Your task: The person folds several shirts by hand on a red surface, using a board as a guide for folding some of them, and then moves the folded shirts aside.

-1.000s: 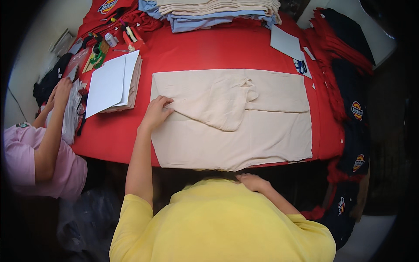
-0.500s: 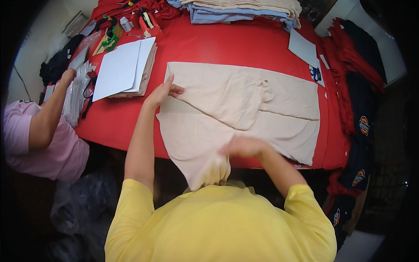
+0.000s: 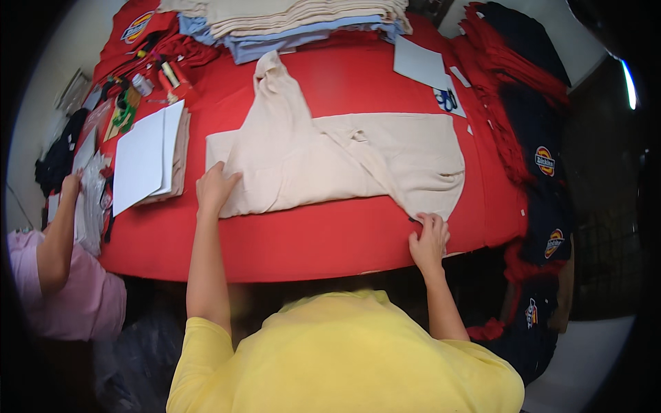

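A beige long-sleeved shirt [image 3: 289, 162] lies partly folded across the red-covered table [image 3: 296, 244]. One sleeve stretches away from me, its narrow end close to the folded stack at the back. At the left fold, my left hand [image 3: 215, 189] rests against the fabric with its fingers extended and one reaching onto the cloth. My right hand [image 3: 430, 242] has its fingers bent over the shirt's near right corner, close to the table's front edge. The cloth slants from that corner up toward the middle, with small creases near the right side.
Beige and blue folded garments [image 3: 303, 27] are stacked at the back. White sheets [image 3: 146, 155] top a beige pile at left, near a green tape dispenser [image 3: 124, 113]. Scissors [image 3: 446, 101] lie at right beside red and navy garments [image 3: 527, 138]. A co-worker's arm [image 3: 58, 237] is at far left.
The near part of the shirt has been folded over away from me, and the sleeve now points to the back. My right hand has moved right to the near corner. The view has shifted.
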Demonstrator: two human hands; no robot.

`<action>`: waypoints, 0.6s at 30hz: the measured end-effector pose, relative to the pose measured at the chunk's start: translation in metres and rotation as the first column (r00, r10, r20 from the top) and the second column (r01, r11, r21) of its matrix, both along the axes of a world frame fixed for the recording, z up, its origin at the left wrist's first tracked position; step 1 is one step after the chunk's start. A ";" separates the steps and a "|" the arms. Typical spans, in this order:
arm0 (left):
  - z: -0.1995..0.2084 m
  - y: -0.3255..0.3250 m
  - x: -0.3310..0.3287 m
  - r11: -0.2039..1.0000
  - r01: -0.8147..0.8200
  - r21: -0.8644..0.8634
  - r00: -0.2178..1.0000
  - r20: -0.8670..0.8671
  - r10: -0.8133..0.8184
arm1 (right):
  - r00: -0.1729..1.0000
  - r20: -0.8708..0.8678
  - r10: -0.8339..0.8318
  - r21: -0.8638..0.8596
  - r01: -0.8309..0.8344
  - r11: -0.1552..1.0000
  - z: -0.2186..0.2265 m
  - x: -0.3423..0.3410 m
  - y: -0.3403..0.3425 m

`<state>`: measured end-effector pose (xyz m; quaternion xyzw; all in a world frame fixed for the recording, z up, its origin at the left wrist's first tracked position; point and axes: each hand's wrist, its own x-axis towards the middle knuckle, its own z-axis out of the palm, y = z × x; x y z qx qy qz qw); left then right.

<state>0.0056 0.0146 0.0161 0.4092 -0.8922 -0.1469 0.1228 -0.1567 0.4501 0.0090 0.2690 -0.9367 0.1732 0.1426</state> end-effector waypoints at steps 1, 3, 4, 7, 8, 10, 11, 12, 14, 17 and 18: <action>0.007 0.008 -0.008 0.999 -0.016 -0.029 0.999 0.029 0.017 | 0.992 -0.071 -0.100 0.013 0.102 0.995 -0.020 -0.008 0.022; 0.014 0.022 -0.022 0.995 -0.051 -0.088 0.994 0.088 0.059 | 0.993 -0.066 -0.099 -0.017 0.098 0.995 -0.041 -0.037 0.052; 0.009 0.026 -0.030 0.989 -0.023 -0.145 0.999 0.045 0.030 | 0.993 -0.066 -0.095 -0.030 0.093 0.995 -0.048 -0.052 0.064; -0.019 0.015 -0.035 0.963 -0.021 -0.269 0.989 -0.144 -0.019 | 0.993 0.060 -0.099 -0.308 0.113 0.945 -0.029 -0.131 0.050; -0.033 0.013 -0.035 0.965 -0.070 -0.251 0.981 -0.195 0.020 | 0.983 0.175 -0.051 -0.537 0.139 0.832 -0.009 -0.159 0.031; -0.051 0.008 -0.039 0.964 -0.157 -0.215 0.950 -0.301 0.088 | 0.997 0.028 -0.067 -0.533 0.071 0.843 0.012 -0.228 0.002; -0.056 0.007 -0.041 0.958 -0.221 -0.184 0.918 -0.372 0.140 | 0.998 0.006 -0.063 -0.532 0.057 0.845 0.019 -0.259 -0.010; -0.057 0.003 -0.049 0.958 -0.220 -0.185 0.909 -0.396 0.133 | 0.995 -0.049 -0.089 -0.425 0.060 0.903 0.019 -0.294 -0.017; -0.058 -0.007 -0.055 0.952 -0.245 -0.182 0.886 -0.441 0.144 | 0.990 -0.072 -0.125 -0.178 0.110 0.978 0.001 -0.335 -0.029; -0.052 -0.012 -0.054 0.953 -0.260 -0.154 0.882 -0.440 0.170 | 0.967 -0.025 -0.255 0.039 0.255 0.966 -0.019 -0.362 -0.051; -0.051 -0.013 -0.052 0.957 -0.262 -0.121 0.889 -0.417 0.190 | 0.969 -0.015 -0.247 0.011 0.248 0.969 -0.022 -0.366 -0.054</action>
